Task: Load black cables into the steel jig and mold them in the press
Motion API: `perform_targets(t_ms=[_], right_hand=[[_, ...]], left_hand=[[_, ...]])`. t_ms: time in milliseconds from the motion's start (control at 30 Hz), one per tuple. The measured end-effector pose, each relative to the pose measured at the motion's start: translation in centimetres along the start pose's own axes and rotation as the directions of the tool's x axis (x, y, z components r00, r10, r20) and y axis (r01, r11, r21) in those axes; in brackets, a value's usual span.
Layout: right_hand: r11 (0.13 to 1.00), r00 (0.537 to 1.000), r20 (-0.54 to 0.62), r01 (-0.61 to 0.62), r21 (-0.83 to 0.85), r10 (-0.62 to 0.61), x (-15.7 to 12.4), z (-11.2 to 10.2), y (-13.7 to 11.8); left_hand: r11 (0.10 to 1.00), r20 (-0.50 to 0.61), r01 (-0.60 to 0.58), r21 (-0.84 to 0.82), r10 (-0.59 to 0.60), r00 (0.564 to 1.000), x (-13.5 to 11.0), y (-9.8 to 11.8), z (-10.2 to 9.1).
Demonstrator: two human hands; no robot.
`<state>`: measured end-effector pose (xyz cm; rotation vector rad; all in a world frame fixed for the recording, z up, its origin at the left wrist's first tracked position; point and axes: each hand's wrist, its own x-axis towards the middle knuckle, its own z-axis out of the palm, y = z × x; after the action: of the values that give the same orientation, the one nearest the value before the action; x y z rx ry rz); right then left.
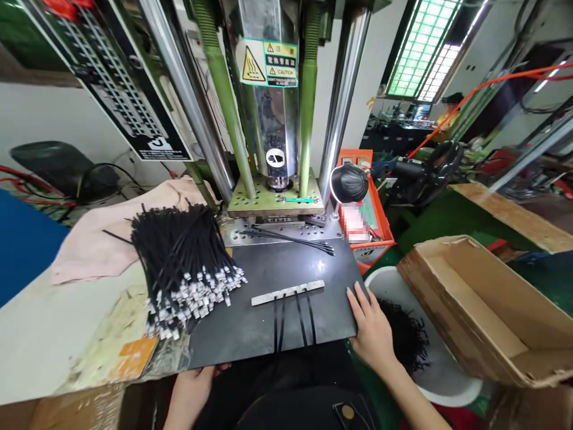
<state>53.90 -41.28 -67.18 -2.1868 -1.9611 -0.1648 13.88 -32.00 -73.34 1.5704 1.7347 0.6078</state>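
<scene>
A dark flat plate [233, 334] lies in front of the press. On it sits a slim silver metal bar [287, 292] with slots; several thin black cables [301, 319] run from it over the plate's front edge. My right hand [370, 322] lies at the plate's right edge, its fingers stretched out on the top surface. Below the plate's front left edge is my left hand [199, 382], its fingers mostly hidden beneath it. Left of the bar, a big pile of black cables [179, 257] with silver connectors rests beside the plate. A few loose black cables [290, 237] lie behind the bar.
A press head [275, 194] with green rods stands above the plate's rear. At right are an orange control box [380, 215], a black round lamp [351, 183], a white tub [447, 382] holding black scraps, and a cardboard box [461, 310]. Pink cloth [98, 251] lies at left.
</scene>
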Motion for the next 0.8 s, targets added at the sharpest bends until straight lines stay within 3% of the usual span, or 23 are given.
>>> perform_targets(t_ms=[67, 167, 200, 267, 333, 400, 500, 633, 800], right_hand=[[1.000, 1.000, 0.011, -0.010, 0.007, 0.010, 0.0, 0.1, -0.2], [1.000, 0.999, 0.053, 0.003, 0.023, -0.004, -0.2, -0.6, 0.0], [0.999, 0.996, 0.087, 0.021, 0.035, -0.024, -0.3, -1.3, 0.3], [0.992, 0.979, 0.176, 0.092, 0.086, -0.106, -0.1, -2.9, 1.3], [0.966, 0.944, 0.239, 0.187, 0.177, -0.227, 1.1, -4.6, 2.2], [0.926, 0.930, 0.208, 0.236, 0.295, -0.303, 3.5, -5.2, 2.2], [0.883, 0.959, 0.026, 0.251, 0.397, -0.284, 7.3, -3.7, 0.0], [0.877, 0.952, -0.146, 0.304, 0.371, -0.269, 8.6, -0.5, -3.3], [0.790, 0.920, -0.143, 0.387, 0.476, -0.365, 7.6, -0.5, -3.7]], left_hand=[[0.996, 0.046, -0.003, 0.093, -0.001, 0.999, -0.4, -0.2, 0.1], [0.981, 0.231, -0.083, 0.176, 0.041, 0.972, -1.8, 0.8, -1.2], [0.975, 0.327, -0.146, 0.167, 0.085, 0.941, -2.4, 1.7, -2.1], [0.953, 0.516, -0.284, 0.107, 0.191, 0.835, -3.3, 4.7, -4.2], [0.915, 0.603, -0.401, 0.046, 0.294, 0.741, -3.2, 8.6, -5.8], [0.846, 0.485, -0.533, -0.006, 0.468, 0.738, -1.7, 12.2, -6.0], [0.738, 0.178, -0.661, 0.138, 0.638, 0.749, 1.5, 14.9, -3.3], [0.705, 0.048, -0.659, 0.263, 0.672, 0.739, 3.0, 14.1, 0.8], [0.720, -0.001, -0.679, 0.144, 0.686, 0.728, 1.4, 12.5, 0.7]])
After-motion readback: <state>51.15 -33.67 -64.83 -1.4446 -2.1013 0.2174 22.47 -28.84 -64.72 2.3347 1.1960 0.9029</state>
